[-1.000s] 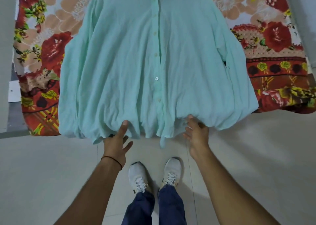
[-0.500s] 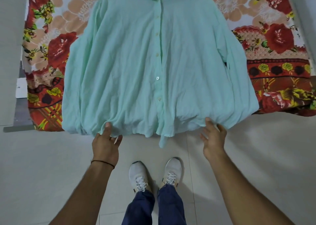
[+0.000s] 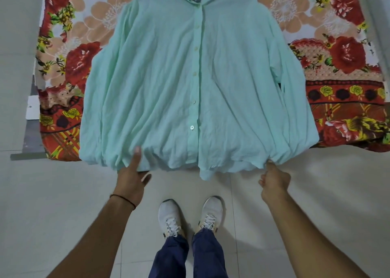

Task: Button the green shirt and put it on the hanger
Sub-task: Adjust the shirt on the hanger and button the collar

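Note:
The green shirt [image 3: 168, 83] lies flat, front up, on a floral bedsheet [image 3: 78, 52], collar at the far end and hem hanging over the near edge. Its placket with several white buttons [image 3: 192, 127] runs down the middle and looks closed. My left hand [image 3: 132, 179] grips the hem left of centre, thumb on top of the cloth. My right hand [image 3: 274, 180] pinches the hem at the right corner, fingers curled. No hanger is in view.
The sheet covers a low bed with a grey frame edge [image 3: 27, 151] at the left. A white tag or paper [image 3: 32, 108] lies beside it. My white shoes [image 3: 190, 216] stand on a pale tiled floor [image 3: 63, 214] below the hem.
Both hands have slid outward along the hem, the right one farthest toward the right corner. The hem is spread wider and the right hand has closed on it.

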